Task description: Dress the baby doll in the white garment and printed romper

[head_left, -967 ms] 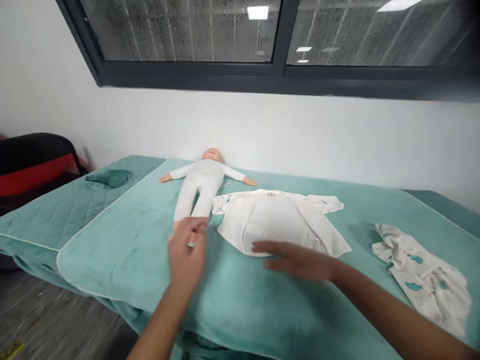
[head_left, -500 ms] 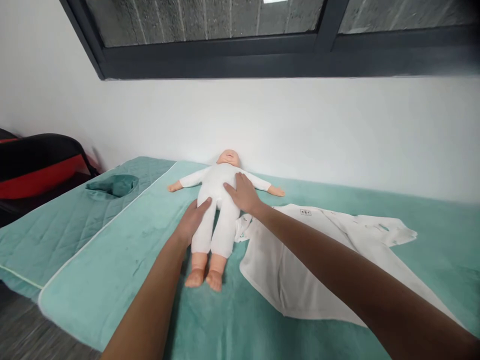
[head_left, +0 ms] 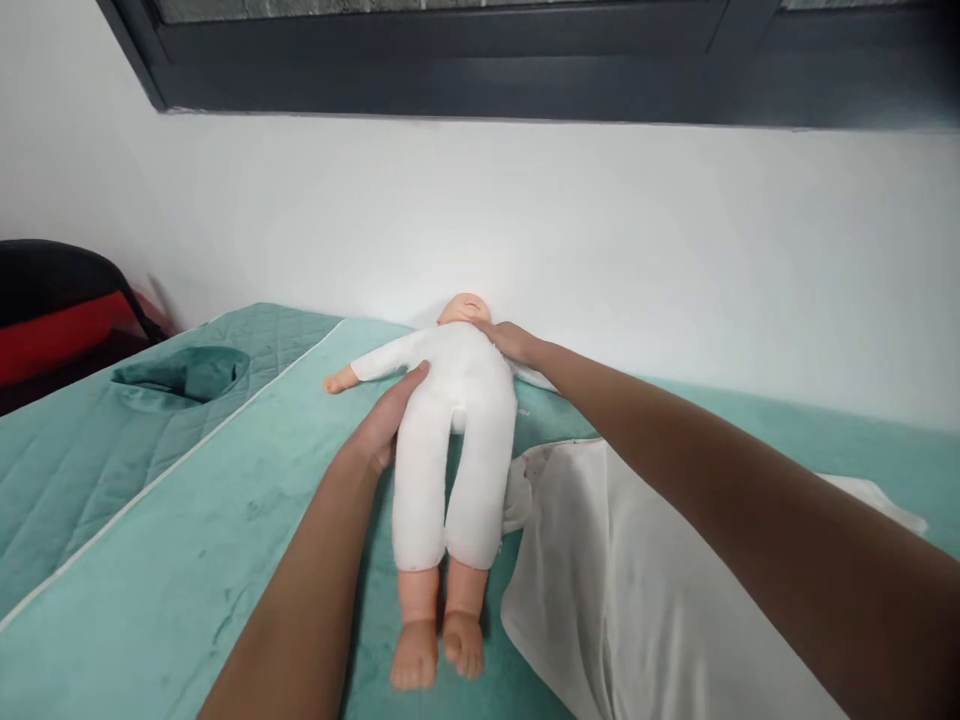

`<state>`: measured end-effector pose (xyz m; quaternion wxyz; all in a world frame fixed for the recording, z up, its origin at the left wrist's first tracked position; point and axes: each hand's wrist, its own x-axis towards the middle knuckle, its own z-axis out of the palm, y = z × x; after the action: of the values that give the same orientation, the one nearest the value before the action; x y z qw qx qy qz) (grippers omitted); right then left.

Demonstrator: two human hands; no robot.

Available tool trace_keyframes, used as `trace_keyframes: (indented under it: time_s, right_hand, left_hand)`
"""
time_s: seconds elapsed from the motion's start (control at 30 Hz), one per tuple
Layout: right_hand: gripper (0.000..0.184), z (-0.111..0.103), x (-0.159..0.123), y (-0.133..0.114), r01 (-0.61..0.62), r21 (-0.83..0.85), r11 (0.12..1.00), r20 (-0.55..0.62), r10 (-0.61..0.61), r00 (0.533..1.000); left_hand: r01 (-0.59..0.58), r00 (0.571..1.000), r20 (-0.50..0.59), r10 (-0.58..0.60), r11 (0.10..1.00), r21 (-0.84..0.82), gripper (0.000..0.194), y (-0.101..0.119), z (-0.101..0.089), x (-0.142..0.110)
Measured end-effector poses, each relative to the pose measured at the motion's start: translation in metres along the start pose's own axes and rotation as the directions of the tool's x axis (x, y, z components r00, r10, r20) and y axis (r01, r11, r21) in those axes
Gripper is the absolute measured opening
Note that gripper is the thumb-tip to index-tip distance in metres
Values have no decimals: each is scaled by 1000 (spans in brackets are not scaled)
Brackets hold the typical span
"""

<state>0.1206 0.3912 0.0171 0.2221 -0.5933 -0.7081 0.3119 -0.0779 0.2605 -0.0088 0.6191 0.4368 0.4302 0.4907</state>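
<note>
A baby doll (head_left: 459,390) with a white cloth body lies on its back, its bare feet toward me and its head by the wall. My left hand (head_left: 390,410) is closed around the side of its waist, thumb on top and the other fingers hidden beneath. At the doll's neck and shoulder, my right hand (head_left: 511,340) grips it, with part of the fingers out of sight. That hand and forearm cover most of one doll arm. A white baby garment (head_left: 600,560) lies spread beside the doll, partly under my right forearm.
Green padded mat (head_left: 225,540) covers the surface, with a quilted section and a dark green hollow (head_left: 180,378) at left. A black and red object (head_left: 67,320) stands beyond its left edge. White wall (head_left: 300,210) and dark window frame (head_left: 450,75) rise behind.
My right hand has moved from the doll's belly up to its neck and shoulder. My left hand has shifted up from the thigh to the waist. The view has come closer and tilted lower.
</note>
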Motion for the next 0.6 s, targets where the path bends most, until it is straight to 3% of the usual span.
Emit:
trace_keyframes:
  time_s: [0.13, 0.27, 0.43, 0.6]
  right_hand:
    - [82, -38, -44, -24, 2, 124, 992, -15, -1, 1000]
    - [80, -86, -104, -26, 17, 60, 998, -58, -13, 998]
    - [88, -136, -183, 29, -30, -43, 999, -61, 28, 998]
    - [91, -159, -243, 95, -139, -218, 966, -71, 127, 989]
  left_hand:
    - [-54, 996, 63, 61, 992, -112, 51, 21, 25, -37]
    - [-73, 992, 90, 88, 985, -159, 55, 26, 71, -76]
    - [32, 984, 179, -5, 988, -150, 57, -9, 151, -115]
    - [109, 924, 380, -43, 982, -153, 56, -56, 217, -140]
